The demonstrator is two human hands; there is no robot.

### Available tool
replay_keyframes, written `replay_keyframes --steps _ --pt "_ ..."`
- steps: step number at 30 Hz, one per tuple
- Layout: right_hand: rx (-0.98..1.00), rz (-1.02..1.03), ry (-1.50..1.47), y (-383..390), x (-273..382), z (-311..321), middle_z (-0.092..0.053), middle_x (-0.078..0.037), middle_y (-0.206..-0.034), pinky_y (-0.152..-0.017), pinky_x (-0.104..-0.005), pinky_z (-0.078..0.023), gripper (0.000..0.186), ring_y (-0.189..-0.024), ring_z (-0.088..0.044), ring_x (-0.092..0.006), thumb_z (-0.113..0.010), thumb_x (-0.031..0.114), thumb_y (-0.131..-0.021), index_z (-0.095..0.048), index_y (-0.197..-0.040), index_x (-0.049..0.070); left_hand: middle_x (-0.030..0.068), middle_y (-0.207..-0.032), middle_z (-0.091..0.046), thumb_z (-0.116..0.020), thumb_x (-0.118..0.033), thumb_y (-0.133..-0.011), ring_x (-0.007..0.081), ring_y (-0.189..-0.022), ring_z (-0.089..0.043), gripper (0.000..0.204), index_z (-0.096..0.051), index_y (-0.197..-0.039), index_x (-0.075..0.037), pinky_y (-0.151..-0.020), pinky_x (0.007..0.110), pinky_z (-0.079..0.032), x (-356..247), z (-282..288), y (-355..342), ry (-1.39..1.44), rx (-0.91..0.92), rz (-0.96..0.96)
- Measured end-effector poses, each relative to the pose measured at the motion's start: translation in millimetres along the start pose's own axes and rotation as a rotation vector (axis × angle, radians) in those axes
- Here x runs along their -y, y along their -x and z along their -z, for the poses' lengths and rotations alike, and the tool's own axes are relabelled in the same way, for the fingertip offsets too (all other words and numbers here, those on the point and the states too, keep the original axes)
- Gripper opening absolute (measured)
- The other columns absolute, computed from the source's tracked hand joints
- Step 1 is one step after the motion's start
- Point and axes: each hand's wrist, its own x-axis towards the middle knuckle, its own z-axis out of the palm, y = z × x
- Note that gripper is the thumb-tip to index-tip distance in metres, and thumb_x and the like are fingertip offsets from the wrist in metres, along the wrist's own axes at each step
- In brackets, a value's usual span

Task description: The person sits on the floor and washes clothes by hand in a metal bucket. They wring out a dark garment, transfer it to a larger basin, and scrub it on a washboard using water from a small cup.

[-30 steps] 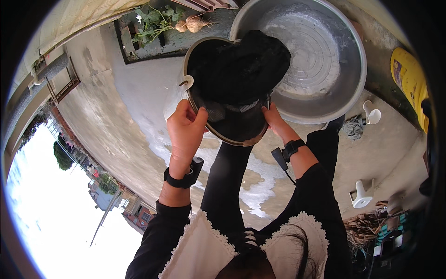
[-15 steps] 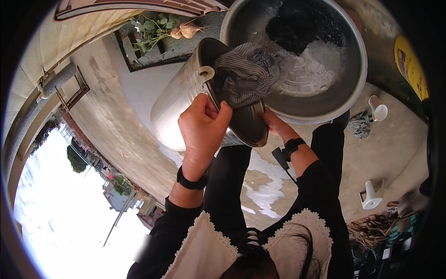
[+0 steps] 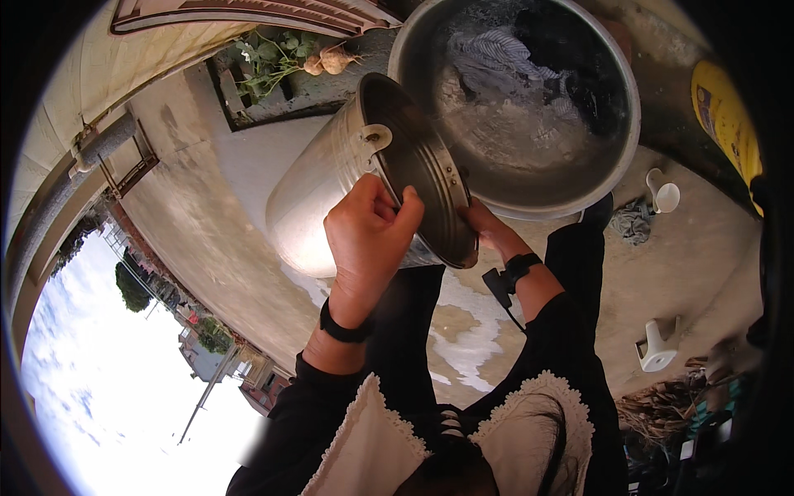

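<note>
Legible texts, numbers and signs: none. Printed matter, one entry: bright yellow, bulging container (image 3: 731,124), whether sack or tub cannot be told, standing or lying at the far right of the scene, partly lost in the dark picture border. Bears a dark purplish printed patch (image 3: 703,97) on its left side, toward the far end; smaller markings continue along the same side toward the near end. Lettering: too small and blurred to make out. View of print: oblique, bent by the lens. Wording and numerals: not readable.
</note>
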Motion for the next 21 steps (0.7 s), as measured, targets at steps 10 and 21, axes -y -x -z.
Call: replay_keyframes --steps 10,21 --pt "-0.196 0.032 0.318 -4 1 -50 -0.05 -0.016 -0.127 -0.073 -0.0485 -0.06 0.037 -0.102 -0.063 -0.0295 -0.044 0.022 -0.103 -0.027 -0.134 0.012 -0.0007 -0.053 -0.05 -0.067 -0.013 -0.084 0.0054 -0.048 -0.042 0.028 -0.048 -0.066 -0.004 -0.046 0.024 -0.035 145 90 24 0.303 -0.037 0.353" --pt "-0.117 0.231 0.717 -40 60 -130 -0.059 -0.014 -0.106 -0.057 -0.0309 -0.058 0.049 -0.086 -0.065 -0.0194 -0.061 0.024 -0.095 -0.035 -0.131 0.004 -0.0011 -0.092 -0.065 -0.062 -0.017 -0.09 0.0103 -0.077 -0.063 0.016 -0.063 -0.104 -0.008 -0.065 0.029 -0.056 364 84 25 0.83 0.008 0.886"
